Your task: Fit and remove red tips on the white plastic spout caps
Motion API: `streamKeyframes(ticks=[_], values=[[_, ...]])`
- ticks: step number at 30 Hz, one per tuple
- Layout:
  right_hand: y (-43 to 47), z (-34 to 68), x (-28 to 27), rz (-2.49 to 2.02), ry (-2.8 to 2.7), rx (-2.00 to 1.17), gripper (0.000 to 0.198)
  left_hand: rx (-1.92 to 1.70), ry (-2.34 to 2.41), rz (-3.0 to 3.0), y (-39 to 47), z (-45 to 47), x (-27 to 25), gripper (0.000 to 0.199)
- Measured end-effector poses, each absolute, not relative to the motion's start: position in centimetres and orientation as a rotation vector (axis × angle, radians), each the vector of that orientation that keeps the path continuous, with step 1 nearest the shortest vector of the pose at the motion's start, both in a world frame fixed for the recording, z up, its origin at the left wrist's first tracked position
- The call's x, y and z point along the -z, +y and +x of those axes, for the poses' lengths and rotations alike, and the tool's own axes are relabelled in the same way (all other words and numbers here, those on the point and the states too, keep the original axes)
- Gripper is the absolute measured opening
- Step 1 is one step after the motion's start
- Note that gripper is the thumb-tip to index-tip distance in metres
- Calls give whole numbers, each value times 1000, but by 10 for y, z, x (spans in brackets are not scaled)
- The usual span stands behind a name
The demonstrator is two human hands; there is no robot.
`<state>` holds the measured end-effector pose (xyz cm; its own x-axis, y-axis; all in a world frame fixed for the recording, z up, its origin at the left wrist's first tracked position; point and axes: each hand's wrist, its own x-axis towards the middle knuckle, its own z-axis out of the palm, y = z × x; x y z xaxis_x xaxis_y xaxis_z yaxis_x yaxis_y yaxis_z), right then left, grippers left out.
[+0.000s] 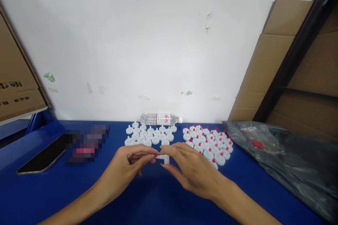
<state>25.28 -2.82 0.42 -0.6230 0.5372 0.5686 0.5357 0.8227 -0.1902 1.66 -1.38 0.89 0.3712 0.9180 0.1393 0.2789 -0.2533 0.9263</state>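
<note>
My right hand (194, 170) grips a white nozzle cap (166, 159) on its side between thumb and fingers, its thin spout pointing left. My left hand (129, 163) pinches a small red tip cap (156, 155) at the end of that spout. Fingertips partly cover the red piece, so I cannot tell how far it sits on the spout. Behind my left hand stand several white nozzle caps (150, 130) with bare spouts. Beyond my right hand, several more nozzle caps with red tips (208, 153) stand in a cluster.
A clear plastic bottle (149, 119) lies against the wall. On the blue table (87, 186) at left are a phone (43, 158) and a blurred-out item (87, 146). A dark plastic bag (290, 172) holding red pieces (257, 143) lies right, below cardboard (277, 52).
</note>
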Motion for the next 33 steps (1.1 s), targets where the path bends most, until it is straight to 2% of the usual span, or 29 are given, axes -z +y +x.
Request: streamKeyframes(ticks=[13, 22, 26, 29, 33], values=[[-29, 253, -9, -821, -2359, -36, 24, -939, 1070, 1763, -14, 16, -7, 25], [-31, 251, -7, -772, -2376, -102, 24, -912, 1054, 1740, -16, 18, -10, 27], [-31, 251, -6, -745, -2381, -91, 21, -890, 1122, 1989, -16, 15, -6, 28], [-30, 251, -4, -755, -2415, -77, 18, -916, 1032, 2305, -13, 13, 1, 25], [-31, 249, -1, -767, -2453, -63, 13, -907, 935, 2432, -10, 10, 11, 25]])
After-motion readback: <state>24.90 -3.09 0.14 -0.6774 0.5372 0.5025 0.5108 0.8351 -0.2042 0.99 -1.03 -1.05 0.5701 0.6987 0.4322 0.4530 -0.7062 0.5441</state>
